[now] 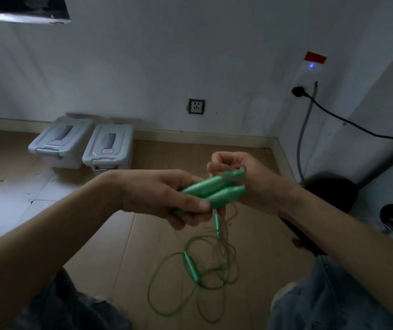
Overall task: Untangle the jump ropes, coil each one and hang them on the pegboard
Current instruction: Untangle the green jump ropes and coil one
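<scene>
Green, glossy plastic handles [214,190], two of them side by side, sit gripped in the left hand [167,198], whose thumb presses over their near ends while the fingers curl underneath. The right hand [245,179] meets them at the far ends, fingers bent inward and pinched at the point where the cord leaves the handles; whether it grips the cord itself or only the handle tips I cannot tell. Both forearms reach forward and converge, the left one crossing in level, the right one angled in from the side with the wrist cocked. I judge the handles to be light, rigid and rather slick, so the middle of each barrel is the sure place to hold. Below the hands the thin green cord [190,282] drops and spreads in loose, overlapping loops on the wooden floor [119,234], with another handle [191,266] lying among them and a further slim green piece [217,222] hanging just under the hands. That cord looks limp, springy and apt to snag on itself, best drawn hand over hand close to the handles. Beyond the left hand stand two lidded grey storage boxes [83,146] against the wall. No pegboard is in view.
</scene>
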`<action>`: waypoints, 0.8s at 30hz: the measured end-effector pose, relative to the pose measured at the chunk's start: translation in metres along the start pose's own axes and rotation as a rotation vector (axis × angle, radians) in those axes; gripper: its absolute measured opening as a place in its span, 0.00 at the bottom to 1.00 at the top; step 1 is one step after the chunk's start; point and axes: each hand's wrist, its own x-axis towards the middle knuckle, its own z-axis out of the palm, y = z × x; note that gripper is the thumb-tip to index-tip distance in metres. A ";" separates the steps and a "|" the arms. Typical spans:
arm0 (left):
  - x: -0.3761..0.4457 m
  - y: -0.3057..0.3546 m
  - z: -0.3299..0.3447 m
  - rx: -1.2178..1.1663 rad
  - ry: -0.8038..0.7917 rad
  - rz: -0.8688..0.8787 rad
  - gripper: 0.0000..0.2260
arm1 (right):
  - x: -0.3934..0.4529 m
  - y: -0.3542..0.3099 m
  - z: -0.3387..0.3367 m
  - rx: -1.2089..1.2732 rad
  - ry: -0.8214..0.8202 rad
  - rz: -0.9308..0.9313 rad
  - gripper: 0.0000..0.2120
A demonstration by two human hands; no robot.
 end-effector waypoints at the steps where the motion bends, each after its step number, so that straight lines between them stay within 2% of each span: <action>1: 0.001 0.001 0.001 -0.031 0.081 0.048 0.05 | 0.002 0.005 0.003 0.041 0.097 -0.029 0.10; 4: 0.011 -0.002 0.003 -0.083 0.373 0.074 0.07 | 0.007 0.018 0.007 -0.128 0.361 -0.103 0.12; 7: 0.019 -0.007 -0.003 -0.067 0.662 0.021 0.07 | 0.006 0.022 0.004 -0.415 0.511 -0.160 0.16; 10: 0.018 -0.016 -0.022 -0.003 1.016 -0.010 0.03 | 0.002 0.027 0.000 -0.697 0.497 -0.081 0.16; 11: 0.015 -0.020 -0.031 0.105 1.111 -0.050 0.03 | 0.001 0.028 0.000 -0.736 0.463 -0.047 0.15; 13: 0.010 -0.034 -0.047 0.508 1.211 -0.232 0.06 | -0.002 0.028 0.003 -0.709 0.375 0.014 0.12; 16: 0.017 -0.059 -0.048 1.018 1.088 -0.488 0.08 | 0.000 0.024 0.003 -0.704 0.276 0.064 0.05; 18: 0.032 -0.073 -0.029 1.191 0.861 -0.584 0.10 | 0.003 0.023 -0.003 -0.761 0.274 0.073 0.05; 21: 0.046 -0.078 -0.001 1.290 0.504 -0.444 0.09 | 0.005 0.026 -0.015 -0.899 0.281 0.108 0.08; 23: 0.042 -0.062 0.008 1.261 0.404 -0.287 0.08 | 0.003 0.029 -0.022 -0.889 0.275 0.158 0.11; 24: 0.037 -0.051 0.009 1.213 0.404 -0.196 0.08 | 0.001 0.030 -0.024 -0.832 0.266 0.176 0.12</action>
